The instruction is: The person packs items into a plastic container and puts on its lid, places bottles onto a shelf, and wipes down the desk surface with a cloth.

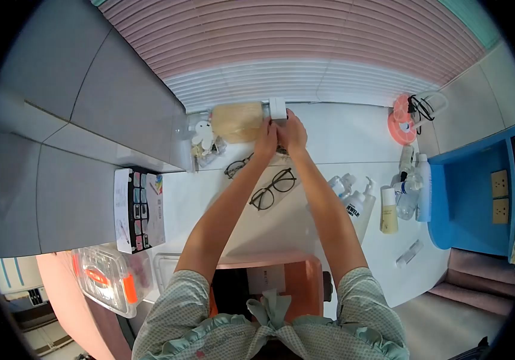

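Observation:
Both arms reach to the back of the white table. My left hand [266,141] and my right hand [293,132] are close together beside a small white box [277,108] near the blinds. The fingers of both hands are bent around something small and dark between them, too hidden to name. Just left of the hands lies a tan wrapped package [238,122]. Nearer on the table are black-framed glasses [273,189], and a second pair [237,167] lies partly behind my left forearm.
An orange bin [314,288] stands below the table's front edge. Bottles [389,210] stand at the right, near a pink holder [402,120]. At the left are a box of small compartments [140,210] and a clear case [101,279].

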A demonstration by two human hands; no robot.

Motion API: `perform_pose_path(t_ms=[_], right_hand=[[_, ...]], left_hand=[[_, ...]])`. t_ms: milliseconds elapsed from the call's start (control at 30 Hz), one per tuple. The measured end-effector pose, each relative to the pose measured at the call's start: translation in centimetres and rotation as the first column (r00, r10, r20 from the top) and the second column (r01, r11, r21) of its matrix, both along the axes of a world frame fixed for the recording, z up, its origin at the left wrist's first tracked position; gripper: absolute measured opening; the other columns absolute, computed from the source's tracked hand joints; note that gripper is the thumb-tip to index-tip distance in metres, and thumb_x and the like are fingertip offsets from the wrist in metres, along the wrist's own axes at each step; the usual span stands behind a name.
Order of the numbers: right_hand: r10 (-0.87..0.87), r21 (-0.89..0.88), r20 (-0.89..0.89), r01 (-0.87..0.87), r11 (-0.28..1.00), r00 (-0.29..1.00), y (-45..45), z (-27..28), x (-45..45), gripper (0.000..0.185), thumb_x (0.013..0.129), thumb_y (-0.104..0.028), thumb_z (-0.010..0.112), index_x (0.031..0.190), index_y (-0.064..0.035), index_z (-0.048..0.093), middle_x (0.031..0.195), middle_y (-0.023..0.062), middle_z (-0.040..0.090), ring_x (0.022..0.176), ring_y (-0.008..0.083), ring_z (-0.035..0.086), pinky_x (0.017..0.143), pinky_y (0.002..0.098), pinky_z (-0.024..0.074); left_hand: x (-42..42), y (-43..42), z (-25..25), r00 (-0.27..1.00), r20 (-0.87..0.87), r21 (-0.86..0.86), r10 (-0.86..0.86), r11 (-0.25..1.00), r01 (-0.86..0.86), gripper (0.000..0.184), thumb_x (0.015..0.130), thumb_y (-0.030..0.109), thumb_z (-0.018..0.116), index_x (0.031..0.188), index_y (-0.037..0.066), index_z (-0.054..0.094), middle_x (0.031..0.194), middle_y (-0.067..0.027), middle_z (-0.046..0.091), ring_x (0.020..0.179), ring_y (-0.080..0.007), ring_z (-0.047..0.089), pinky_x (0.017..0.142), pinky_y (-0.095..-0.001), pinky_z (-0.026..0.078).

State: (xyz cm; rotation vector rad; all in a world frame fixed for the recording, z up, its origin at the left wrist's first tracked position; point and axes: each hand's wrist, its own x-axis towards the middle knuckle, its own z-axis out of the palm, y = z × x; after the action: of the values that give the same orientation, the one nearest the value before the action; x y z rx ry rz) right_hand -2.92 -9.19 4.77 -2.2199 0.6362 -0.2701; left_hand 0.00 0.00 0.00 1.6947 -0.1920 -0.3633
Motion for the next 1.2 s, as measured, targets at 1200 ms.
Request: perform_pose_path(t_ms=[1200], right_hand=[[0.731,-0.268,0.09,-0.69,0.672,0.676,8.6,19.5,-35.5,0.073,0.058,-0.013,0.074,0.125,-0.0081,0.048,0.125,0.0109,0.05,0.111,0.0297,0.05,0.093,0.0393,0.0427]], left_hand=[[-32.6,17.7,20.9,0.9,-0.385,-0.221,-0.206,0.967,0.126,0.045,0.085,0.019,0.061,0.126,0.01,0.043,0.084,-0.0007,0.053,0.073,-0.0077,0.051,0.058,-0.0214,0.04]])
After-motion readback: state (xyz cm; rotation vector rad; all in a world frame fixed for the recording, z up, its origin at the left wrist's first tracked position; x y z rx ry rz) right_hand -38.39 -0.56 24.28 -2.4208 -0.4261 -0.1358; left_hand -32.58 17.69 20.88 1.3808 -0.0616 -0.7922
